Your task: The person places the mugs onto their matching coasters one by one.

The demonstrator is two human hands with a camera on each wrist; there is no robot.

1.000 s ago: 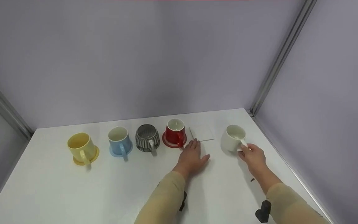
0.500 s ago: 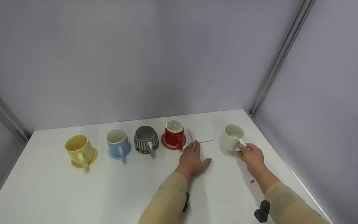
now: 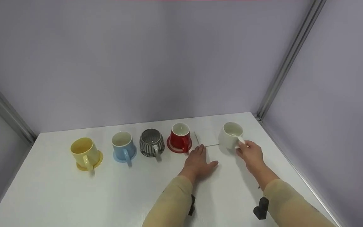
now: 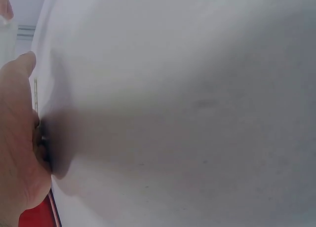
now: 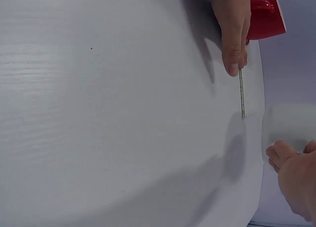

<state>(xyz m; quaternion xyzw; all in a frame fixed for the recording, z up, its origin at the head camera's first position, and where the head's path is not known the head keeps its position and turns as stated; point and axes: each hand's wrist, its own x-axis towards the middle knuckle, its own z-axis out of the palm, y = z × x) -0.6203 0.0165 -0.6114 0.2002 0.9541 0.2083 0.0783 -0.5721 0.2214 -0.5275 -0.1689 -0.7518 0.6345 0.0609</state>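
My right hand point(image 3: 251, 156) grips the handle of a white mug point(image 3: 230, 137), which is upright at the right of the table. In the right wrist view the mug point(image 5: 290, 119) hangs just off the tabletop, its shadow apart from it. A thin white square coaster point(image 3: 209, 137) lies beside and partly under the mug in the head view. My left hand point(image 3: 198, 162) lies with straight fingers at the coaster's near-left corner, thumb spread to the right. Left of it, a red mug point(image 3: 179, 138) stands on a round red coaster point(image 3: 172, 149).
A grey striped mug point(image 3: 150, 146), a light blue mug point(image 3: 122, 146) on a blue coaster point(image 3: 118, 158) and a yellow mug point(image 3: 83, 153) on a yellow coaster point(image 3: 98, 160) stand leftward in a row. Grey panels point(image 3: 169, 63) enclose the white table point(image 3: 90, 198).
My right hand has carried the white mug left and slightly back, up against the square coaster's right side. The left hand stays at the coaster. The head view has shifted slightly.
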